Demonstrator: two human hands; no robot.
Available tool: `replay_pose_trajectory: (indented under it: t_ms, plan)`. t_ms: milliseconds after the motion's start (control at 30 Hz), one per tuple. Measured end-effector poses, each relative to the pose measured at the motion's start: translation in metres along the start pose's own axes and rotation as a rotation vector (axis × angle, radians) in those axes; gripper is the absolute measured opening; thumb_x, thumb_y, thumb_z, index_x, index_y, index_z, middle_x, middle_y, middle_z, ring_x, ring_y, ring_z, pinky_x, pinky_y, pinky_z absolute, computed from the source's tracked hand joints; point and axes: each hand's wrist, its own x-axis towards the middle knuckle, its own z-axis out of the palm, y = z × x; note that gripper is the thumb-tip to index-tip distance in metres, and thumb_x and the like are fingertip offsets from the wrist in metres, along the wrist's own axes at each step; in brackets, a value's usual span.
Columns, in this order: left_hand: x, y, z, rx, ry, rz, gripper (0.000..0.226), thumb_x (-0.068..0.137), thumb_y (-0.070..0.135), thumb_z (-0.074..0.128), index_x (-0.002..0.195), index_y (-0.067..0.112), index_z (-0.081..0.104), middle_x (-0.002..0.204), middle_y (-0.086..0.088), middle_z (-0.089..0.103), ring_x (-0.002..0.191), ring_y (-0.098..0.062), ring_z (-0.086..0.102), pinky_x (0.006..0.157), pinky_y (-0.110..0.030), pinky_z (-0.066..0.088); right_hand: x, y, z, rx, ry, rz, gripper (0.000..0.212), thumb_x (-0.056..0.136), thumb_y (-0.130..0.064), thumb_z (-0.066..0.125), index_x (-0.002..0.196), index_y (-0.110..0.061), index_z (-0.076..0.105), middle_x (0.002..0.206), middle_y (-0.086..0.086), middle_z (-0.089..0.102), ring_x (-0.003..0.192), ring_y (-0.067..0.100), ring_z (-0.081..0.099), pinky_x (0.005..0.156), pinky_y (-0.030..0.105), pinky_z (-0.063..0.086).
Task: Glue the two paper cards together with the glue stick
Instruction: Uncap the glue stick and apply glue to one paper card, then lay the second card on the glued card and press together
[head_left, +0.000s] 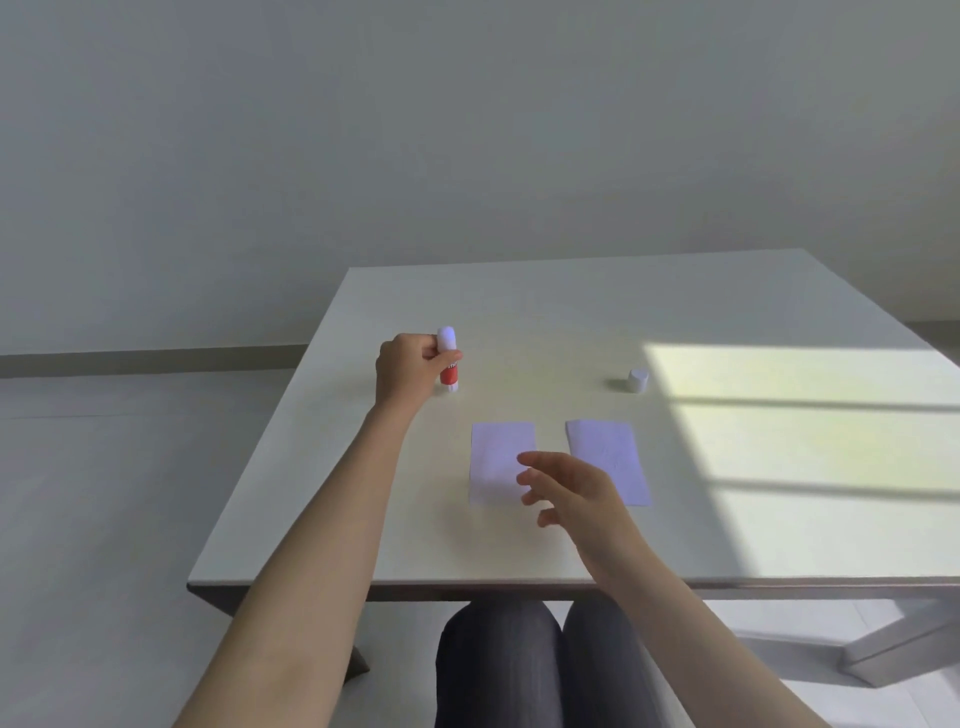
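Left hand (402, 376) is pinching the glue stick (449, 364) between thumb and fingers, grip closed around the upper part of the tube, and the stick is standing upright with its base on or just off the desk (519, 312) — can't really tell which. It's sitting out on the left side, well apart from the cards. Right hand (566, 488) is hovering with a loose, wide grip, fingers spread, holding nothing, right over the gap between the two cards.

The cards are lying flat side by side near the front edge, not touching: the left card (496, 457) partly under those fingertips, the right card (618, 457) partly hidden behind the hand. Further back on the right there's a small white cap (638, 380) standing by itself at the edge of the sun patch, so I'm guessing the stick is already uncapped, though the white tip is too blown out to be sure.

Progress-wise: I'd say this is early or mid. The cards are apart, so nothing's joined yet. I can't see any glue on either one, but it'd be invisible on white paper anyway. Pressing together is definitely left.

Labels: the red band has some white lettering, way too small to read. There are faint pencil-ish marks on the right card, not legible either.
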Motion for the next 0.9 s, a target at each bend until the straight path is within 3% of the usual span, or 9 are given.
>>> replay_pose_trajectory:
  t_ms: [167,267,400,467,500,567,633,767,900]
  plan:
    - [-0.005,-0.005,0.006,0.009,-0.011,-0.002,0.019,0.075,0.028,0.071,0.066,0.012,0.073,0.068,-0.004,0.074,0.053,-0.006,0.051,0.049,-0.02,0.031,0.004,0.011,0.002,-0.254,0.065,-0.118,0.017,0.089,-0.011,0.06,0.101,-0.015,0.072,0.093,0.003,0.07,0.076,0.012,0.06,0.063,0.016,0.049]
    - [-0.008,-0.005,0.005,0.004,0.003,0.019,0.022,0.076,0.028,0.07,0.066,0.009,0.073,0.068,-0.004,0.074,0.053,-0.007,0.053,0.049,-0.015,0.031,0.008,0.018,0.008,-0.552,0.125,-0.333,0.022,0.09,-0.009,0.058,0.108,-0.012,0.071,0.107,0.001,0.067,0.082,0.006,0.059,0.07,0.003,0.041]
    - [-0.012,-0.011,0.003,0.032,-0.072,0.02,0.023,0.077,0.035,0.065,0.068,0.014,0.07,0.074,0.002,0.075,0.065,-0.007,0.056,0.059,-0.024,0.037,0.009,0.031,0.019,-1.219,-0.064,-0.543,0.045,0.092,-0.038,0.051,0.131,-0.013,0.053,0.136,-0.002,0.05,0.124,0.021,0.042,0.096,0.027,0.035]
    - [-0.013,-0.016,0.001,0.024,-0.106,0.002,0.03,0.076,0.034,0.07,0.102,0.021,0.066,0.107,-0.002,0.071,0.097,-0.015,0.06,0.08,-0.028,0.043,0.003,0.03,0.022,-1.385,-0.068,-0.617,0.05,0.082,-0.048,0.06,0.114,-0.01,0.063,0.123,-0.001,0.06,0.116,0.023,0.054,0.088,0.031,0.045]
    - [-0.014,-0.019,0.0,0.026,-0.117,-0.01,0.061,0.075,0.034,0.074,0.131,0.021,0.052,0.134,-0.005,0.058,0.121,-0.019,0.052,0.097,-0.031,0.039,-0.001,0.03,0.023,-1.397,-0.042,-0.684,0.048,0.073,-0.051,0.067,0.099,-0.011,0.07,0.108,-0.002,0.068,0.102,0.022,0.063,0.077,0.027,0.051]
    - [-0.019,-0.023,-0.001,0.02,-0.079,-0.002,0.102,0.073,0.036,0.077,0.151,0.018,0.015,0.161,-0.003,0.018,0.147,-0.016,0.017,0.115,-0.034,0.02,-0.006,0.034,0.022,-1.423,-0.011,-0.794,0.048,0.061,-0.06,0.071,0.081,-0.016,0.074,0.088,-0.008,0.071,0.083,0.017,0.069,0.064,0.021,0.054]
    - [-0.024,-0.027,-0.002,-0.011,0.028,0.018,0.11,0.073,0.039,0.077,0.152,0.017,0.004,0.163,-0.004,0.002,0.15,-0.015,0.001,0.118,-0.034,0.01,-0.009,0.037,0.018,-1.429,-0.014,-0.859,0.053,0.059,-0.068,0.066,0.078,-0.019,0.074,0.085,-0.011,0.071,0.08,0.014,0.068,0.064,0.02,0.053]
    - [-0.031,-0.03,-0.008,-0.077,0.228,0.056,0.1,0.08,0.041,0.07,0.152,0.012,0.007,0.162,-0.008,0.006,0.15,-0.018,0.004,0.118,-0.035,0.012,-0.017,0.032,0.012,-1.46,-0.067,-0.917,0.048,0.056,-0.069,0.068,0.07,-0.023,0.072,0.08,-0.012,0.068,0.078,0.012,0.067,0.063,0.018,0.05]
    - [-0.051,-0.021,-0.008,-0.158,0.314,0.102,0.083,0.084,0.033,0.067,0.149,0.01,0.02,0.156,-0.009,0.026,0.145,-0.02,0.022,0.116,-0.034,0.023,-0.027,0.036,0.019,-1.44,-0.085,-1.063,0.025,0.056,-0.019,0.078,0.049,-0.019,0.055,0.06,-0.007,0.056,0.057,0.016,0.054,0.049,0.022,0.038]
